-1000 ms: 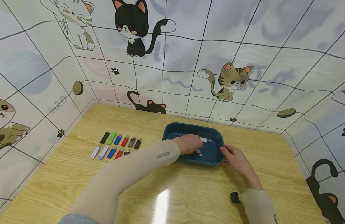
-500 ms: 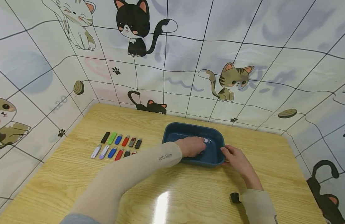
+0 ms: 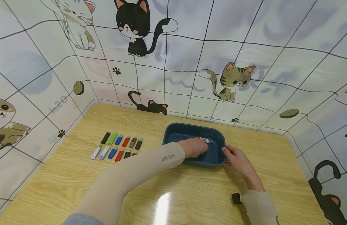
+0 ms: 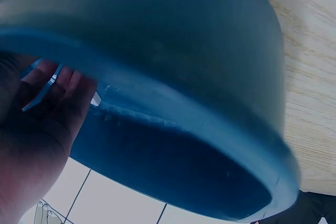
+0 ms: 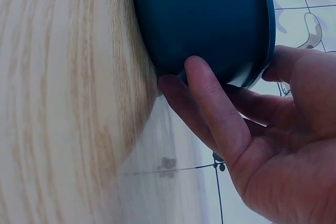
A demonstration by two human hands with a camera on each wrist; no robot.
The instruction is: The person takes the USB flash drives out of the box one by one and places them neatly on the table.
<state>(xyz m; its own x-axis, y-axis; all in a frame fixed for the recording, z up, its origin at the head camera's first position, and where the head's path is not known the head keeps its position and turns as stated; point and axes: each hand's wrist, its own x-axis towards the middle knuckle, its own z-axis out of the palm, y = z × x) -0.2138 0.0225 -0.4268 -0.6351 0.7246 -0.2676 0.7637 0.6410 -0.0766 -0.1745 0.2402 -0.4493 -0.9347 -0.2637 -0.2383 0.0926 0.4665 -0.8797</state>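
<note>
In the head view my left hand point(image 3: 193, 147) reaches down into a dark blue plastic bin point(image 3: 169, 128). A white USB stick point(image 3: 206, 140) lies on the bin floor just beyond the fingers. The left wrist view shows the left hand point(image 4: 42, 124) past the rim, its fingertips hidden, so whether they pinch anything does not show. My right hand point(image 3: 236, 161) holds the bin's right end. In the right wrist view that hand point(image 5: 252, 124) has its thumb at the rim and its fingers against the outer wall point(image 5: 205, 19).
Two rows of USB sticks, among them a green one point(image 3: 112, 138) and a red one point(image 3: 119, 155), lie on the wooden table point(image 3: 190, 193) at the left. A small black object point(image 3: 236, 198) sits beside the right sleeve. A cat-print sheet point(image 3: 184, 62) hangs behind.
My left hand has shifted slightly right inside the bin and now covers the red-and-white USB stick that showed there earlier. The right hand stays at the bin's end.
</note>
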